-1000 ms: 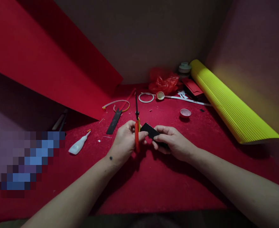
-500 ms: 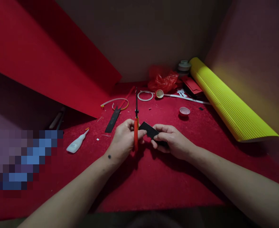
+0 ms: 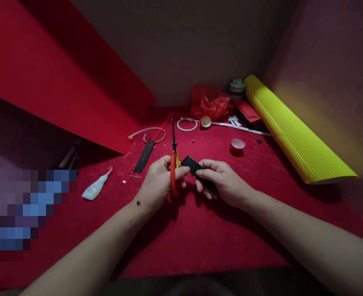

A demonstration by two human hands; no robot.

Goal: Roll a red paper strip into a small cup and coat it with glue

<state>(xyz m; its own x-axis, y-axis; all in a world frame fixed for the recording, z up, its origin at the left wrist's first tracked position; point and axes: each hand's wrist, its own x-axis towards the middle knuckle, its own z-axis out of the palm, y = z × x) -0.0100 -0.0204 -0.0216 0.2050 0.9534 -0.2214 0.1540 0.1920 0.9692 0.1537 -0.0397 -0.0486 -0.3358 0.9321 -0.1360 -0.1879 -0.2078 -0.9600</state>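
Observation:
My left hand (image 3: 155, 179) is closed around a pair of scissors (image 3: 173, 176) with orange and yellow handles, blades pointing away from me. Its thumb also presses on the left end of a small black card-like piece (image 3: 190, 162). From the other side, my right hand (image 3: 226, 179) pinches the same piece between thumb and fingers, covering its right part. A longer black strip (image 3: 143, 157) with a notched end lies on the red cloth (image 3: 206, 238) beyond my left hand. Left of it rests a white squeeze bottle (image 3: 94, 188) with an orange tip.
Red corrugated sheet (image 3: 61, 74) leans in from the left, and a yellow corrugated roll (image 3: 295, 131) lies at the right. Further back are a red plastic bag (image 3: 210, 107), a coiled white strip (image 3: 187, 124), a small round cap (image 3: 238, 144) and a lidded jar (image 3: 237, 85).
The view has shifted slightly, so things appear a little further left. My right thumb and fingers have moved slightly on the black piece; both hands keep their hold.

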